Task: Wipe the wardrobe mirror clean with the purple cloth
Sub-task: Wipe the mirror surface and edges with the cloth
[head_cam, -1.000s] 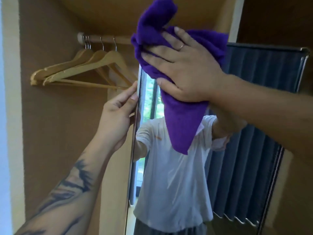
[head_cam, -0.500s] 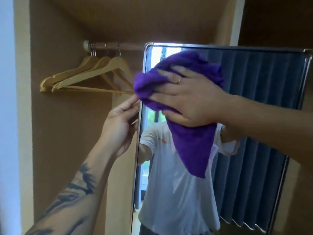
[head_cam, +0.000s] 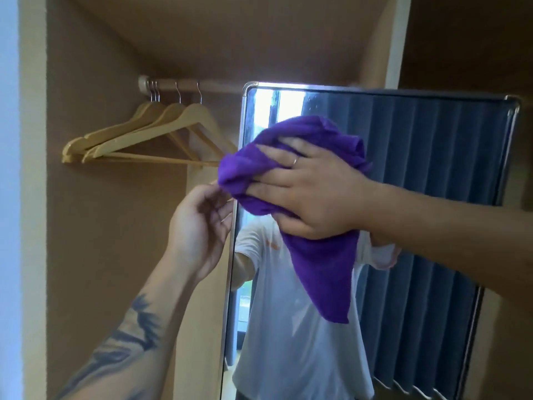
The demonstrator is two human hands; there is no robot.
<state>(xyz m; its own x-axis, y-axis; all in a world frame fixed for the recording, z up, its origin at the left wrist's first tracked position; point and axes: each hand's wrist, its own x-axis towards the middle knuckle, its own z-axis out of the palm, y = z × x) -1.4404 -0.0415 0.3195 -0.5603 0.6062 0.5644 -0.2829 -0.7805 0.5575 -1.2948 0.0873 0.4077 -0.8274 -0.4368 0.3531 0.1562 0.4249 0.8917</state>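
- The purple cloth is being pressed against the upper left part of the wardrobe mirror, bunched at the top, with a long corner hanging down over the glass.
- The cloth is being held flat to the glass by the right hand; its fingers are being kept straight and spread across the bunched fabric, a ring showing on one of them.
- The mirror's left metal edge is being held by the left hand; its fingers are being curled loosely round the frame, just below the cloth's left end.
- A white shirt and grey pleated curtains are being reflected in the glass.
- To the left, inside the open wardrobe, wooden hangers are being carried by a rail near the top; nothing else can be made out in this compartment.
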